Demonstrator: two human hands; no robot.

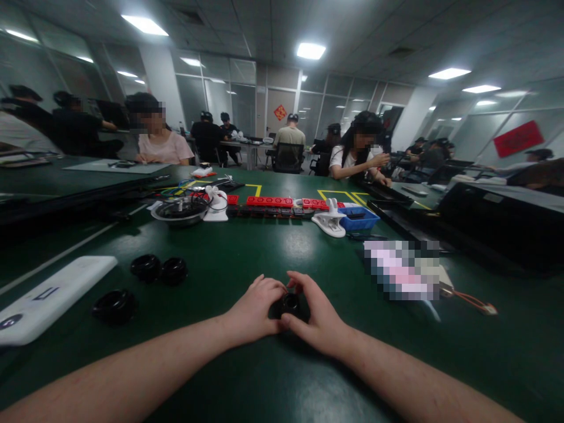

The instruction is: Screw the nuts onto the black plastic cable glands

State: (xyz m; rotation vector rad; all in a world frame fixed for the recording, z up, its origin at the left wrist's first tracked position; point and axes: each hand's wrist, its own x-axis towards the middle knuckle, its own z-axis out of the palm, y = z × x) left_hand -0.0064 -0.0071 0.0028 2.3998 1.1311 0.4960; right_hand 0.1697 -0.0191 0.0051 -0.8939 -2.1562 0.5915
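Note:
In the head view my left hand (254, 304) and my right hand (321, 312) meet low over the green table. Between them is a small black round part (291, 303) with a hole in its top. Both hands curl their fingers and thumbs around its sides. Its lower edge is partly hidden, so I cannot tell whether it touches the table. To the left lie similar glossy black ring-shaped parts: one nearer me (114, 306), and two side by side farther back, a left one (145, 267) and a right one (174, 271).
A white panel (59, 294) lies at the left. Across the table stand a metal bowl (180, 212), a white clip base (215, 205), red power strips (269, 201), another white clip (330, 221) and a blue bin (359, 220). A blurred packet (399, 270) lies right. People sit beyond.

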